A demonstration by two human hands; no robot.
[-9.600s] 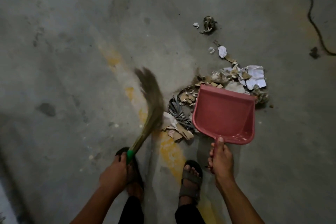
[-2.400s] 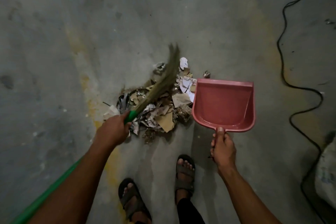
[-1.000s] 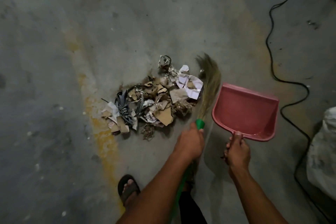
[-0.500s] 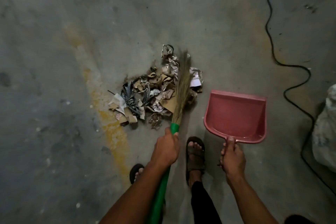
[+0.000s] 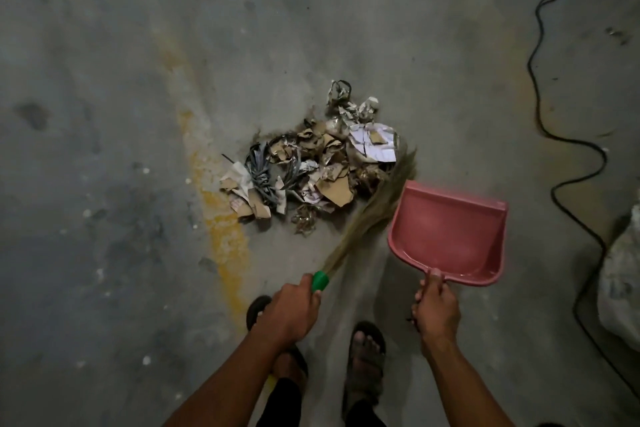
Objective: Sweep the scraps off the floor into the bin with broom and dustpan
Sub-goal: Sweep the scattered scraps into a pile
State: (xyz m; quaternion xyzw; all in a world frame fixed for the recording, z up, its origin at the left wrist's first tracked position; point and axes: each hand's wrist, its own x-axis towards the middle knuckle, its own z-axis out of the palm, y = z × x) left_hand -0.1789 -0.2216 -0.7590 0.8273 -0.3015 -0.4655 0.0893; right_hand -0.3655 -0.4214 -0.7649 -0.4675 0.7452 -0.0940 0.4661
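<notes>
Closest to me are two feet in dark open-toed sandals on the grey concrete floor. Just above them my left hand has its fingers wrapped around the green plastic grip of a soft grass broom, and my right hand grips the handle of the pink plastic dustpan, thumb on top. The dustpan looks empty, mouth pointing away from me. The broom bristles slant up and right, running between the dustpan's left edge and the pile, tips touching the pile's right side. The pile of torn cardboard, crumpled paper and dark strap scraps sits on the floor just left of the dustpan, beside a faded yellow painted stripe. Far right, a black cable snakes along, with a whitish sack at the edge.
</notes>
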